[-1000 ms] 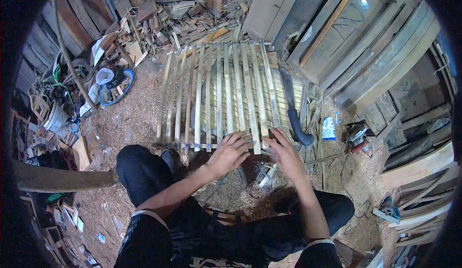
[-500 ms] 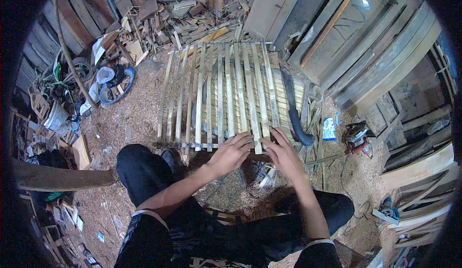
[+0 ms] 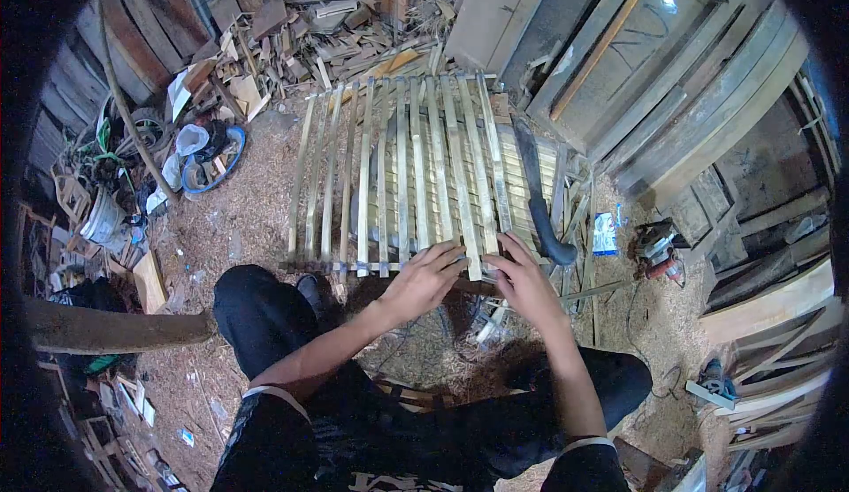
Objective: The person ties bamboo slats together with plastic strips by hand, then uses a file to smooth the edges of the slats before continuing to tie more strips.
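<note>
A frame of several thin wooden slats (image 3: 364,183) lies in front of me, the slats running away from me across a rail at the near edge and another at the far edge. My left hand (image 3: 429,275) rests at the near rail, its fingertips against the left side of a slat end (image 3: 475,266). On the other side of that slat end is my right hand (image 3: 520,278), fingers bent over the near rail. Both hands have their fingers closed around this end. Under the frame shows a ribbed, pale surface (image 3: 522,183).
A dark curved pipe-like piece (image 3: 541,218) lies right of the frame. Farther right are a red-and-grey power tool (image 3: 656,251) and another tool (image 3: 713,386). Wood scraps (image 3: 336,41) pile up behind. A blue basin (image 3: 212,169) and a beam (image 3: 124,328) are at left.
The slatted frame has shifted very slightly in view. My right hand has moved a little, its fingers still at the same slat end. My left hand is nearly unchanged.
</note>
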Demonstrator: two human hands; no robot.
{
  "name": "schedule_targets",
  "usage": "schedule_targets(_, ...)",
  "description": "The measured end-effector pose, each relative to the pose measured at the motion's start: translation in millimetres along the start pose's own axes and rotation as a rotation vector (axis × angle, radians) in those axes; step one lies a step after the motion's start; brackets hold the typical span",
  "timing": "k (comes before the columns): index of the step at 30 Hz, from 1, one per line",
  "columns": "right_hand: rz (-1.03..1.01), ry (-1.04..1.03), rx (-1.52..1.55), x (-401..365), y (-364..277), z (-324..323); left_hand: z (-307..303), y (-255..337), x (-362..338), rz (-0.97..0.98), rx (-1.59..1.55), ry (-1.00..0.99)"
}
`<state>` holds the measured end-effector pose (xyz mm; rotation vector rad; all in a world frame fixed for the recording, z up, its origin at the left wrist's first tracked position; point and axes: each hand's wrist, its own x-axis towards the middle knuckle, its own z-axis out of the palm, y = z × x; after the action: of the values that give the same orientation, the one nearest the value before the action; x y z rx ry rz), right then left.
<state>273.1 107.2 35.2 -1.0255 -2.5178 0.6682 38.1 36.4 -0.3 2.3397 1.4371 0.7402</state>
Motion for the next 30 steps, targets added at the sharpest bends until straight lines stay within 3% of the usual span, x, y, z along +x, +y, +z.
schedule_targets(25, 0.017, -0.025, 0.0, -2.6, 2.2, -4.0, 0.1, 6.1, 1.8, 0.036, 0.16, 0.026)
schedule_targets(30, 0.135, 0.037, 0.091, -4.0, -6.8, -15.3, -4.0, 9.1, 3.9, 0.035, 0.151, -0.008)
